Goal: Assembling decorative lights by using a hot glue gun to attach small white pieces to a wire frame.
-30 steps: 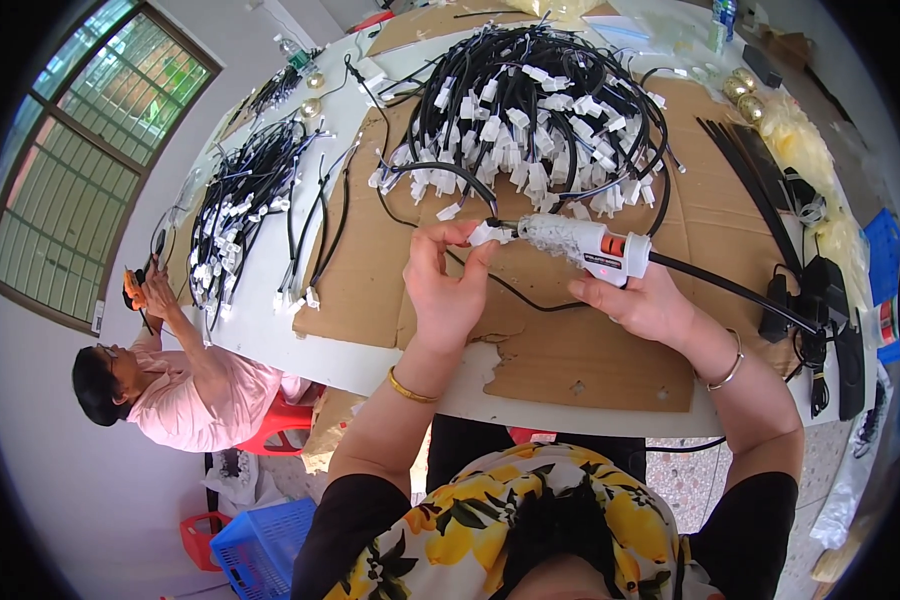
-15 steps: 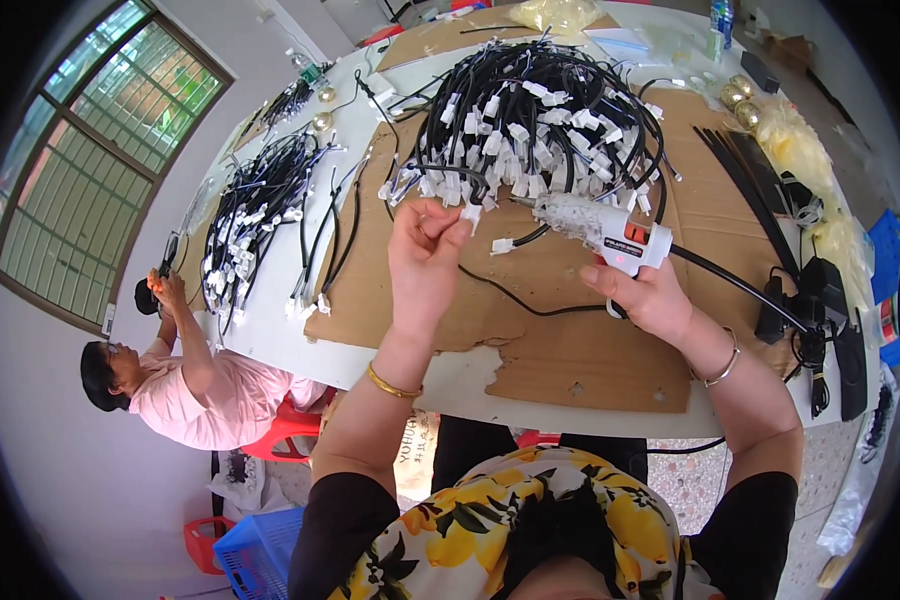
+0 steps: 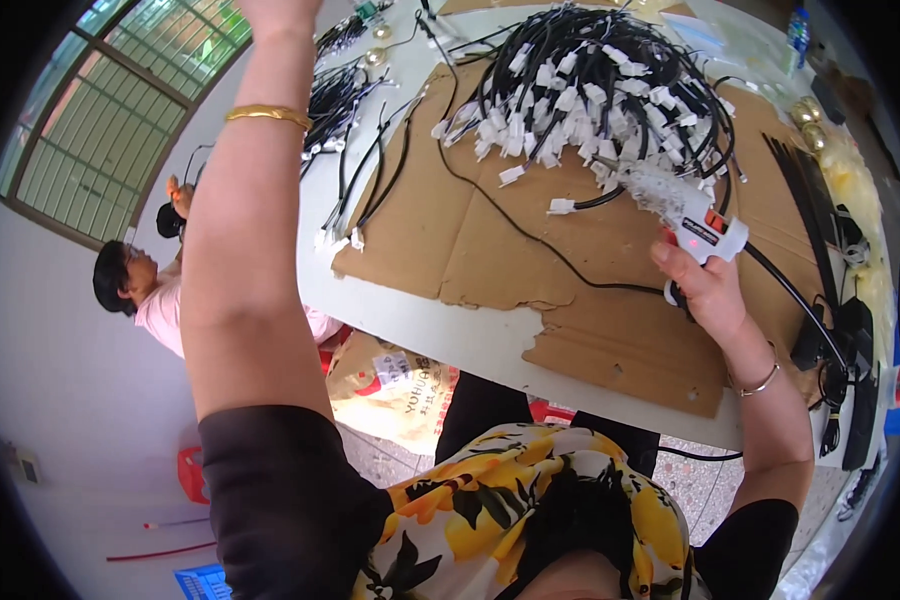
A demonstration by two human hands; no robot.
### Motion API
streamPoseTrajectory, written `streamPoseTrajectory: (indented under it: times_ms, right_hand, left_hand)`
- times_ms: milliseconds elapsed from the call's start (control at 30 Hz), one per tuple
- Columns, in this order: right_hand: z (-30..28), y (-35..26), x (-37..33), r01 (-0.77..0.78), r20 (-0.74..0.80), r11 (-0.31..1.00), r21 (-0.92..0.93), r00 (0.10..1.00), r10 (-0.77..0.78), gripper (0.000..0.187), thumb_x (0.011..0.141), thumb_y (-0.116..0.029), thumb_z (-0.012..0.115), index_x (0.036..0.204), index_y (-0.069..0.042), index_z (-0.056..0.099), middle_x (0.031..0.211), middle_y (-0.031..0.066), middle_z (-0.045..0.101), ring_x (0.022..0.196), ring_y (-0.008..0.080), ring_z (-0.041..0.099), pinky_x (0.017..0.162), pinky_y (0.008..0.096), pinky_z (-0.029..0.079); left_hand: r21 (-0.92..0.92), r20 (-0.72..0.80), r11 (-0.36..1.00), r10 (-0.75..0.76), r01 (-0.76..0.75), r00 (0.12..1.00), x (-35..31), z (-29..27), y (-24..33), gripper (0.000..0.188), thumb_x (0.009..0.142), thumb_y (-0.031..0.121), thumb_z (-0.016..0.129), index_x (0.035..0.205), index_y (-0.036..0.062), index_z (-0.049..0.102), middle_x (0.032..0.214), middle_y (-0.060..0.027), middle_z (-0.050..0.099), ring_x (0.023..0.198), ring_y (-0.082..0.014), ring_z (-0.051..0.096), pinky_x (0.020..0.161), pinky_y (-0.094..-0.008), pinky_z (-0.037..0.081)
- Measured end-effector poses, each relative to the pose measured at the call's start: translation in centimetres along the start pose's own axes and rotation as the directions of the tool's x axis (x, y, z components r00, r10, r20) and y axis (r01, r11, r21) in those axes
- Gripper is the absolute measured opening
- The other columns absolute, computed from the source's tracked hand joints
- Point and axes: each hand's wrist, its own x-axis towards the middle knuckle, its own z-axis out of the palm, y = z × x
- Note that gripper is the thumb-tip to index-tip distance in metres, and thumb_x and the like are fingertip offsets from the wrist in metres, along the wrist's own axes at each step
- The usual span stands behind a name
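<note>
My right hand (image 3: 708,292) grips a white hot glue gun (image 3: 705,228) by its handle, with the nozzle end over the near side of a big heap of black cables with white plug connectors (image 3: 600,100). One cable with a white connector (image 3: 562,206) sticks out of the heap toward me, just left of the gun. My left arm is stretched far forward and to the left. Of my left hand (image 3: 278,10) only the lower part shows at the top edge. Its fingers lie outside the picture, so what it holds is hidden.
Brown cardboard (image 3: 510,255) covers much of the white table (image 3: 410,305). A smaller cable pile (image 3: 335,105) lies left, partly behind my arm. Black sticks (image 3: 800,200) and power adapters (image 3: 850,330) lie right. The gun's black cord (image 3: 785,280) trails there. A co-worker in pink (image 3: 160,305) sits left.
My left hand has left the spot before the gun and swung far forward left, with the white connector no longer visible in it. The view has shifted; the right hand still holds the glue gun.
</note>
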Motion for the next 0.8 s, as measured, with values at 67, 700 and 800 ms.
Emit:
streamPoseTrajectory:
  times_ms: [67,700,800]
  right_hand:
    - [0.1,0.2,0.1,-0.008,0.002,1.000,0.015,1.000,0.008,0.027,0.072,-0.015,0.065,0.093,-0.004,0.052,0.078,-0.0024,0.051,0.069,0.0065,0.047,0.062,0.0210,0.039]
    - [0.4,1.2,-0.4,-0.067,-0.012,0.997,-0.048,0.998,0.066,0.032,0.075,-0.021,0.063,0.097,-0.002,0.051,0.075,-0.0022,0.049,0.065,0.0067,0.043,0.058,0.0207,0.035]
    - [0.5,1.2,-0.3,-0.064,0.004,0.998,-0.020,0.998,0.064,0.033,0.074,-0.022,0.064,0.097,-0.001,0.051,0.076,-0.0019,0.050,0.065,0.0068,0.044,0.058,0.0207,0.035]
  left_hand:
    - [0.017,-0.008,0.994,-0.110,0.110,0.994,-0.4,-1.5,-0.9,0.007,0.078,-0.001,0.053,0.078,0.0046,0.048,0.070,-0.0071,0.055,0.061,-0.0163,0.056,0.056,-0.0254,0.049]
    - [0.252,0.224,0.687,-0.726,0.681,0.650,-22.3,-13.3,-13.9,0.032,0.066,0.006,0.065,0.090,0.0004,0.045,0.070,-0.0121,0.062,0.060,-0.0122,0.057,0.055,-0.0227,0.044]
    - [0.401,0.216,0.689,-0.712,0.604,0.668,-23.1,-13.2,-14.4,0.037,0.063,0.009,0.068,0.092,0.0019,0.046,0.074,-0.0121,0.063,0.063,-0.0159,0.059,0.058,-0.0265,0.046]
